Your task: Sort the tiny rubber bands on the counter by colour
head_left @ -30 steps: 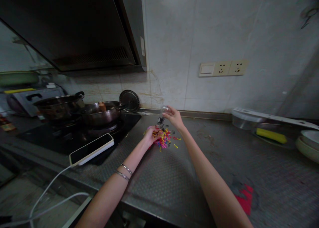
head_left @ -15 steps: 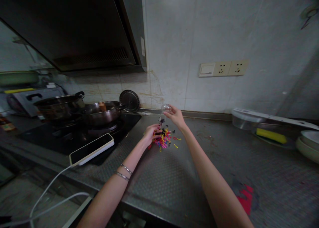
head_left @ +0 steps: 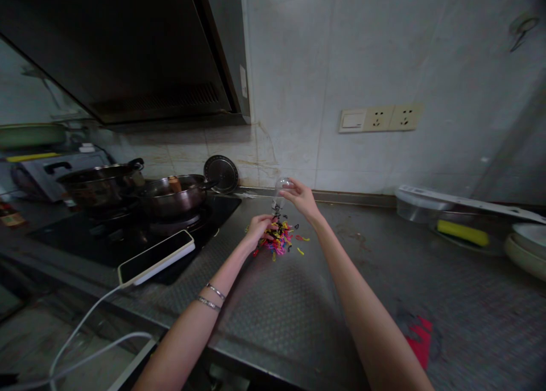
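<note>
My right hand [head_left: 301, 197] is closed round the rounded end of a small clear bulb-shaped bottle [head_left: 282, 187]. The bottle is tilted with its narrow end down, and some black bands show inside that end. Just below it, a loose pile of small coloured rubber bands [head_left: 279, 242] lies on the metal counter, in pink, yellow, red and black. At the pile's left side is my left hand [head_left: 258, 230], its fingers apart and reaching in under the bottle's mouth. Its fingertips are partly lost among the bands.
Left, a phone [head_left: 157, 255] on a white cable lies at the edge of the black stove [head_left: 106, 237], which carries a pan [head_left: 174, 200] and a pot [head_left: 96, 186]. Right are a yellow sponge [head_left: 463, 233], a clear tub [head_left: 420, 208], bowls [head_left: 526, 251] and a red piece [head_left: 420, 342].
The bottle's narrow end is now lower and closer to my left fingertips, and the bottle stands steeper. Black bands falling beneath it have come down towards the pile. My left hand has barely moved.
</note>
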{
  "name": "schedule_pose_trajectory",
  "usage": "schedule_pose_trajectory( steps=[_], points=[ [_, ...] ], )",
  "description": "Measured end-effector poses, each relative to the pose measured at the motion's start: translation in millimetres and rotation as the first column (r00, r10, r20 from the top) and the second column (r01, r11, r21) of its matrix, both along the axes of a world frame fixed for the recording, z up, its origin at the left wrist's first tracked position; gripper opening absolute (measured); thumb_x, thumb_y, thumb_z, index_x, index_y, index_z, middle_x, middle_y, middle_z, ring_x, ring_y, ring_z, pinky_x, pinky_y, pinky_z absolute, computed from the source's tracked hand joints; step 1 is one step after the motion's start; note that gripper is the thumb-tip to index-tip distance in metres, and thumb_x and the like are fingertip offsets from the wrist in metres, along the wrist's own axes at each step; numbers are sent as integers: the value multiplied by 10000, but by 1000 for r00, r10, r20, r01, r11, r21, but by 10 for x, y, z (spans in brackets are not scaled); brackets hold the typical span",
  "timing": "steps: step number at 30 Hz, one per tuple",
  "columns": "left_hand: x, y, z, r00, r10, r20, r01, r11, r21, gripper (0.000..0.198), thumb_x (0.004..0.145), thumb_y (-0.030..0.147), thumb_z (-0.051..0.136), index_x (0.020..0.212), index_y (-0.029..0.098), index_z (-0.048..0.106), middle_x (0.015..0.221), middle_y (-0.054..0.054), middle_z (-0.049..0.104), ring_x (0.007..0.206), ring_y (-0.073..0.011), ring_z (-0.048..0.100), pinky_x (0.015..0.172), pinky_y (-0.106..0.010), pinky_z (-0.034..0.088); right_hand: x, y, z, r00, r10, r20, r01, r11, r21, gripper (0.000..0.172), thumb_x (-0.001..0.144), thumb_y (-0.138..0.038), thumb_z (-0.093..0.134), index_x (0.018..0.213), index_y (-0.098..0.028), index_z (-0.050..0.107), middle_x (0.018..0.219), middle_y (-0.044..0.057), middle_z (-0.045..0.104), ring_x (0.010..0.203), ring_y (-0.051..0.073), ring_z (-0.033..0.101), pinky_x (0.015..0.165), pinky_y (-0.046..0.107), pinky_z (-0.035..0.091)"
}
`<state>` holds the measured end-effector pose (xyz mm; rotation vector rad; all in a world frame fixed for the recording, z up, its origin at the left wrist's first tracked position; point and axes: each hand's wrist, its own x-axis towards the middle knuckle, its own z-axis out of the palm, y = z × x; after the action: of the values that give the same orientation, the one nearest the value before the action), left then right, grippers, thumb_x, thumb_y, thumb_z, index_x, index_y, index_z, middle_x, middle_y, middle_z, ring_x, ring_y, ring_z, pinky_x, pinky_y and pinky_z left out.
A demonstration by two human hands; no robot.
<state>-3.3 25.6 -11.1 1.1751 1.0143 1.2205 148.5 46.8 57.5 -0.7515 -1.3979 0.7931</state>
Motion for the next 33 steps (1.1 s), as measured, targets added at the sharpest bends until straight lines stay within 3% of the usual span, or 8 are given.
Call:
schedule_pose_trajectory(
  steps=[5, 11, 19, 24, 30, 33],
  points=[
    [-30, 24, -39, 996, 15, -91, -10, 998, 55, 108, 683, 159, 567, 760, 141, 641, 744, -85, 656, 682, -166, 616, 423, -160, 434, 9, 4, -4, 1000, -13, 17, 13, 1000, 2, 614, 590, -303, 698, 1159, -167, 512, 1015, 97, 617, 881, 203, 605, 803, 385, 482],
    [-36, 83, -72, 987, 2, -163, 16, 994, 110, 119, 685, 142, 550, 726, 135, 661, 758, -86, 666, 693, -150, 608, 550, -192, 450, 17, 8, 0, 999, -37, 9, 37, 999, -14, 602, 581, -291, 701, 1142, -163, 522, 1000, 94, 621, 853, 193, 610, 800, 381, 481],
    [-5, 80, -50, 990, 67, -127, -45, 985, 169, 401, 605, 78, 584, 999, 153, 610, 881, -60, 666, 812, -160, 603, 786, -288, 440, 12, 0, 3, 998, -35, 43, 36, 999, -15, 609, 593, -311, 693, 1156, -162, 517, 1008, 95, 620, 868, 192, 605, 800, 363, 478],
    [-11, 104, -74, 988, 82, -132, -51, 974, 220, 257, 606, 75, 573, 848, 120, 645, 840, -77, 673, 826, -182, 609, 827, -325, 432, -20, -30, 13, 999, -27, 38, 28, 999, -29, 603, 594, -314, 690, 1150, -156, 520, 986, 84, 627, 861, 182, 604, 810, 351, 472],
    [4, 140, -106, 997, 44, -64, -27, 971, 238, 398, 620, 58, 584, 1013, 121, 583, 784, -64, 678, 762, -172, 625, 801, -342, 452, -27, -50, 15, 1000, -24, 15, 25, 998, -52, 597, 590, -323, 692, 1135, -143, 527, 964, 82, 634, 878, 189, 599, 815, 347, 465],
    [3, 138, -107, 992, 88, -86, -61, 958, 279, 415, 586, -28, 536, 965, 125, 609, 878, -68, 672, 832, -167, 610, 837, -332, 439, -28, -30, -3, 999, -30, 16, 31, 998, -55, 608, 583, -313, 697, 1140, -146, 520, 976, 83, 630, 879, 186, 598, 811, 342, 468]
  ],
)
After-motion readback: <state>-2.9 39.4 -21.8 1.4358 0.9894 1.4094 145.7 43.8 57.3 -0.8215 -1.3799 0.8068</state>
